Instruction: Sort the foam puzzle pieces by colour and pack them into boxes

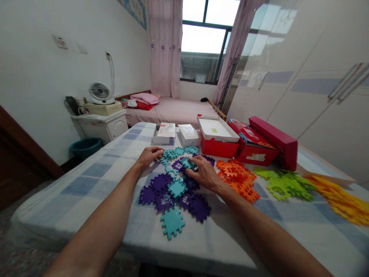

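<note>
A pile of interlocking plastic tiles with notched edges lies on the table in front of me, in teal [177, 188] and purple [162, 182]. At its far left edge rests my left hand [150, 155], palm down with fingers stretched toward the teal tiles there; whether they touch is hard to tell. My right hand [205, 172] reaches over the right side of the pile, thumb and fingers closed around a teal tile [188, 163]. Several purple tiles lie under and beside that hand. One teal tile [172, 222] sits nearest to me.
Right of the pile lie orange tiles [238, 179], lime-green tiles [291, 184] and yellow tiles [343, 198]. Behind them stand a red box with a white lid [217, 129], another red box [255, 144] and white boxes [188, 132]. A checked cloth [98, 169] covers the table.
</note>
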